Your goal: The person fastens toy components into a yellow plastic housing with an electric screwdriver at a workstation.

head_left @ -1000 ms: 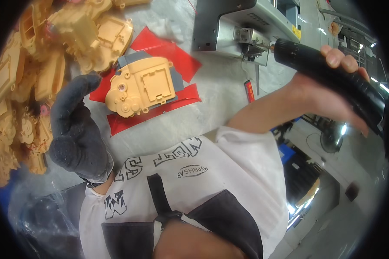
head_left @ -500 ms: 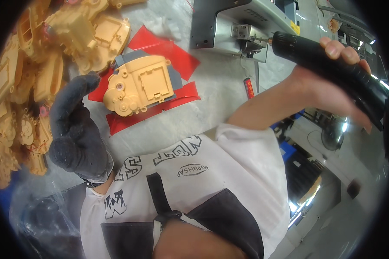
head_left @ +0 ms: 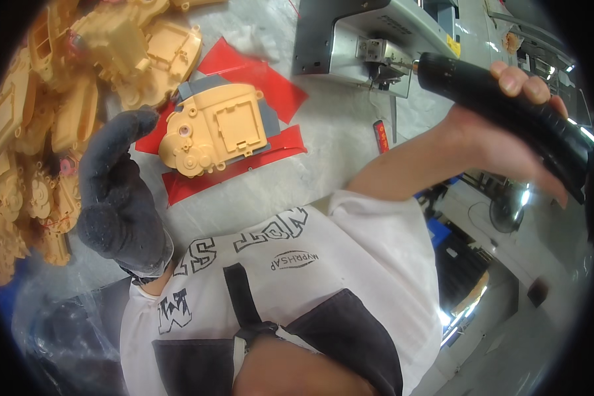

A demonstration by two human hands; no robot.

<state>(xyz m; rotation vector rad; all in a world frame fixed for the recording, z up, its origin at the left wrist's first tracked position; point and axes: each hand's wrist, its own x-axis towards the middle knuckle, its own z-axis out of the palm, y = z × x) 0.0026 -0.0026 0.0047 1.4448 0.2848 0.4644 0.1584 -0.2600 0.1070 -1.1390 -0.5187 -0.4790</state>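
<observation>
My right hand (head_left: 501, 135), bare, is wrapped round a black electric screwdriver (head_left: 465, 80) at the right. The screwdriver lies slanted across the view, its tip close to the metal head of a screw feeder (head_left: 379, 53). From here I cannot tell whether the tip touches it. In a dark grey glove, my left hand (head_left: 122, 191) holds nothing; its fingers are bent and apart from the thumb. Its fingertips are beside a yellow plastic housing (head_left: 218, 129). The housing rests on a grey block (head_left: 267, 120), with red tape (head_left: 251, 74) on the table around it.
Several more yellow housings (head_left: 59, 119) are heaped at the left. A small red-and-black stick-shaped item (head_left: 381, 136) lies below the feeder. Clear plastic sheeting (head_left: 66, 330) hangs at the lower left. Blue and black objects (head_left: 462, 257) stand beyond the table at the right.
My left hand has shifted very slightly to the right, closer to the housing. The screwdriver has dipped a little in my right hand.
</observation>
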